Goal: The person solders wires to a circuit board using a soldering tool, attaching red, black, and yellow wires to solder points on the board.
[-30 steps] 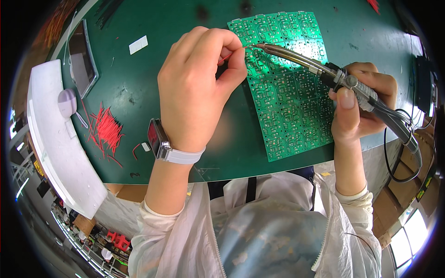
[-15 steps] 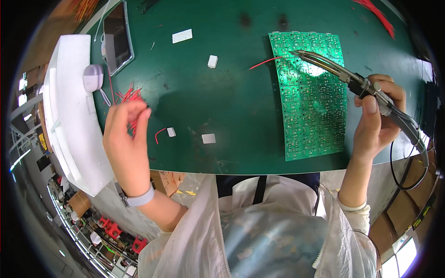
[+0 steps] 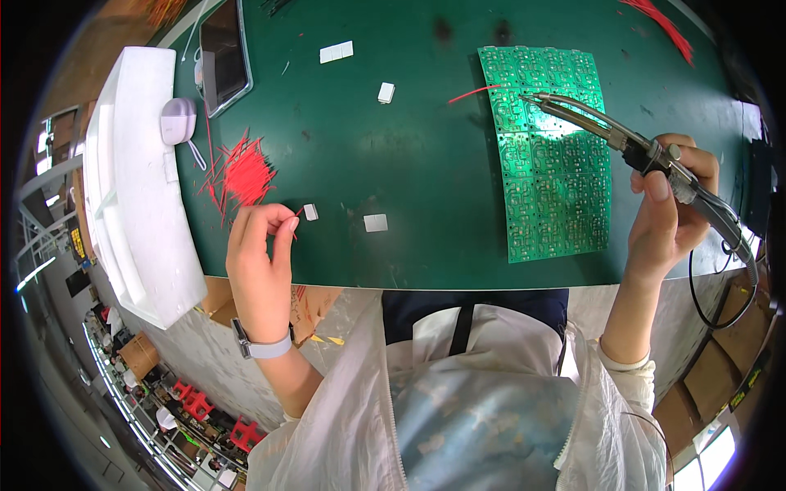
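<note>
My left hand [image 3: 262,254] pinches a short red wire [image 3: 295,219] between thumb and forefinger, beside a small white block [image 3: 310,212] near the table's front edge. Just beyond that hand lies a pile of cut red wires [image 3: 248,173]. My right hand [image 3: 665,200] grips a soldering iron [image 3: 585,124] with a thin metal tube along its shaft. Its tip hangs over the upper part of a green circuit board panel [image 3: 557,200]; I cannot tell whether they touch. One red wire [image 3: 473,92] sticks out leftward from the panel's left edge.
White foam packaging [image 3: 143,188] stands along the left edge, with a lilac case [image 3: 178,121] against it and a phone [image 3: 223,61] behind. More white pieces [image 3: 375,222] are scattered on the green table [image 3: 426,164]. A red wire bundle [image 3: 665,29] lies far right.
My left hand has drawn back from the wire pile, nearer and to the right, and now pinches the red wire beside the white block. The soldering iron stays over the panel.
</note>
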A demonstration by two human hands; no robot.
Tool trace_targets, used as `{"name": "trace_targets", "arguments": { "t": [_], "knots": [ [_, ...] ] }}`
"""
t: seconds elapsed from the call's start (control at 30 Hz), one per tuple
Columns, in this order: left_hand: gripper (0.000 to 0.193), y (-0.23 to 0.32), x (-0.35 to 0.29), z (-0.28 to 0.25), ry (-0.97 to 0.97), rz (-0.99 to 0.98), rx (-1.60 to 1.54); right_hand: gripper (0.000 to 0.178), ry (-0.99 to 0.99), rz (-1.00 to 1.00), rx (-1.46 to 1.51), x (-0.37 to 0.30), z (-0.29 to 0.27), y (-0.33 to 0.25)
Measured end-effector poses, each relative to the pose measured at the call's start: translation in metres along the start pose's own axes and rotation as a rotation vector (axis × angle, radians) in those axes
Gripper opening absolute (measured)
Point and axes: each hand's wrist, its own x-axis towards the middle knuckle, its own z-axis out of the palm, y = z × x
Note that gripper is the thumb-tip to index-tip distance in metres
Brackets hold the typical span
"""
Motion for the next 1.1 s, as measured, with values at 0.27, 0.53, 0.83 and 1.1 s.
{"name": "trace_targets", "arguments": {
  "t": [0.27,0.53,0.83,1.1],
  "knots": [
    [0.007,0.033,0.01,0.025,0.28,0.06,-0.142,0.029,0.048,-0.064,-0.033,-0.008,0.004,0.01],
    [0.008,0.092,0.044,0.07,0.18,0.324,-0.476,0.032,0.07,-0.149,-0.082,-0.017,-0.001,0.019],
    [0.012,0.106,0.055,0.1,0.225,0.478,-0.449,0.033,0.111,-0.198,-0.093,-0.019,-0.001,0.021],
    [0.011,0.108,0.055,0.097,0.197,0.431,-0.432,0.034,0.091,-0.252,-0.1,-0.017,0.001,0.022]
  ]
}}
